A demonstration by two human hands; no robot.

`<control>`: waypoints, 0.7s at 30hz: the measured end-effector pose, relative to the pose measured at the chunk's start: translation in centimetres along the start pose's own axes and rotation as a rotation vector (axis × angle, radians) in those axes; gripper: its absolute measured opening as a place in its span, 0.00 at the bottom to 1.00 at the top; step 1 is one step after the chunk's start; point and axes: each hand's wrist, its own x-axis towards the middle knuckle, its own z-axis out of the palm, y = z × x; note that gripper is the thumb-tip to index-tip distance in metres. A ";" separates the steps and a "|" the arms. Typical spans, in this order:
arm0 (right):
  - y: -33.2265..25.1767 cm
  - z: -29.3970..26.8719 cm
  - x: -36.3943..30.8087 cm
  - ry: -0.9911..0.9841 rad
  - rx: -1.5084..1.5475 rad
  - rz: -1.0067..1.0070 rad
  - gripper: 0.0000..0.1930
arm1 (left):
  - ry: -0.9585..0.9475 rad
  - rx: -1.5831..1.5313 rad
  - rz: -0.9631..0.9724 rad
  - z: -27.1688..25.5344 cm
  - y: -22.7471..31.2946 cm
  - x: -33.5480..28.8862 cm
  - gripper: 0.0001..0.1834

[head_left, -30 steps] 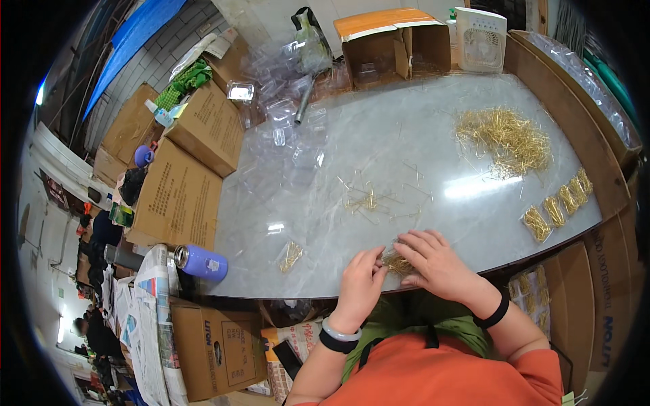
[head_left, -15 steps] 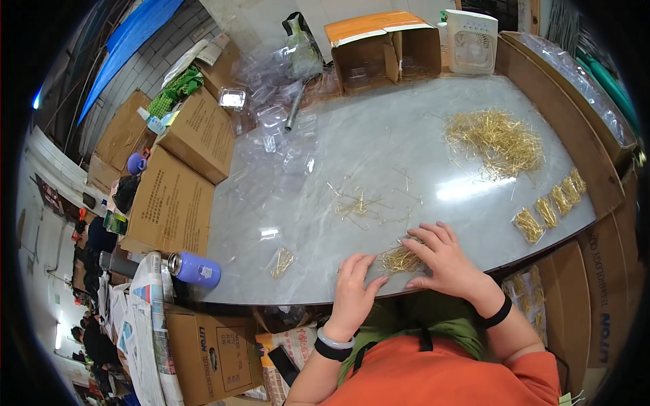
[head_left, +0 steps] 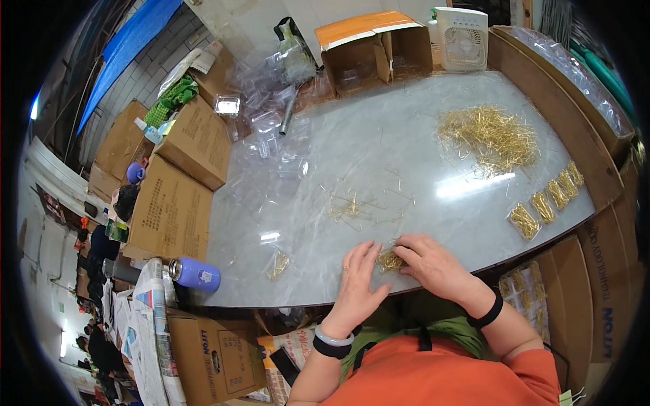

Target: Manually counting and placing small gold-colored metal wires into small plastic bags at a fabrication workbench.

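Note:
A small bundle of gold wire hooks (head_left: 391, 262) lies near the table's front edge, between my two hands. My right hand (head_left: 433, 268) is on its right side, with the fingers bent over the hooks and gripping them; part of the bundle is hidden beneath. Just to the left, my left hand (head_left: 359, 279) is open, its fingers stretched forward and the thumb apart. Farther left rests a clear plastic pack (head_left: 277, 265) with some gold hooks in it. Several loose hooks (head_left: 352, 206) are scattered beyond my hands.
A large heap of gold hooks (head_left: 489, 139) lies at the far right, with several filled packs (head_left: 524, 221) nearer the edge. Clear plastic cases (head_left: 281, 152) spread at the back left. A purple bottle (head_left: 196, 274), cartons (head_left: 169, 206) and a white fan (head_left: 462, 40) border the table (head_left: 311, 237).
My right hand's fingers have drawn in and curled over the bundle. My left hand's fingers have shifted forward and straightened beside it. The whole view has shifted slightly.

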 end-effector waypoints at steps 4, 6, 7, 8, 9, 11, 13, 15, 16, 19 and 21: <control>0.1 -0.7 -0.2 0.035 0.319 0.065 0.26 | -0.130 -0.021 0.064 1.1 -0.7 0.7 0.43; 0.3 -1.3 -1.0 0.132 0.507 0.166 0.25 | -0.127 0.070 0.104 1.8 -0.7 0.7 0.43; 0.3 -1.3 -1.5 0.163 0.484 0.218 0.26 | -0.120 0.072 0.104 2.1 -0.5 0.7 0.43; 0.1 -1.2 -2.0 0.194 0.460 0.268 0.27 | -0.113 0.075 0.104 2.3 -0.3 0.7 0.42; -0.2 -1.0 -2.5 0.224 0.437 0.319 0.28 | -0.105 0.079 0.103 2.4 -0.2 0.7 0.42; -1.3 0.6 -2.8 0.260 0.371 0.329 0.31 | -0.085 0.079 0.116 3.1 -0.2 1.0 0.40; -2.5 1.4 -2.1 0.248 0.426 0.306 0.36 | -0.088 0.056 0.100 3.6 -0.4 1.2 0.38; -2.7 0.9 -1.7 0.226 0.514 0.274 0.37 | -0.112 0.007 0.056 3.7 -0.8 1.3 0.36; -2.6 0.5 -1.5 0.212 0.556 0.253 0.37 | -0.117 -0.012 0.055 3.5 -0.9 1.3 0.35; -1.3 -1.9 -1.6 0.101 0.228 0.187 0.38 | -0.109 -0.046 0.071 3.0 -0.9 1.2 0.34; -0.6 -3.2 -1.4 0.078 -0.072 0.106 0.34 | -0.073 -0.031 0.106 3.0 -1.1 0.9 0.34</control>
